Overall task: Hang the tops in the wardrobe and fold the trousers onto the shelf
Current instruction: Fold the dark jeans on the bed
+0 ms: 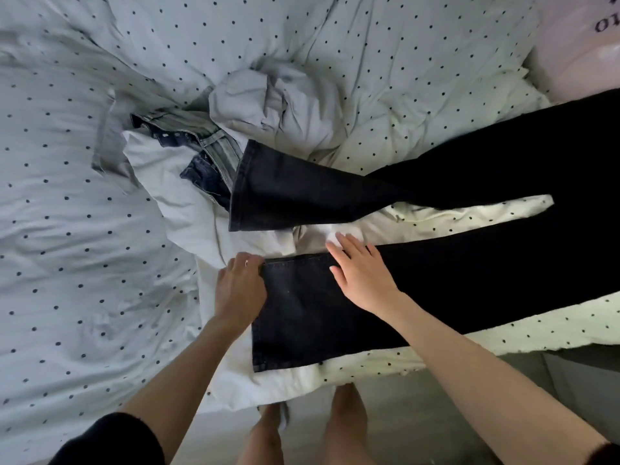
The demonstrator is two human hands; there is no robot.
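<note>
Dark flared trousers [436, 270] lie flat across the polka-dot duvet [67, 229], 2 legs spread, hems toward 9 o'clock. 1 crumpled heap of pale tops [268, 105] sits at 11 o'clock. The left hand [240, 290] pinches the near hem; the right hand [364, 276] presses flat, fingers spread.

A single wide-angle view from the person's head looks steeply down and forward at close range. The dotted bed [84, 229] fills the upper and middle frame, its edge running along the lower right. Both forearms enter from the bottom corners, and bare feet and floor [419, 407] show at bottom centre.
</note>
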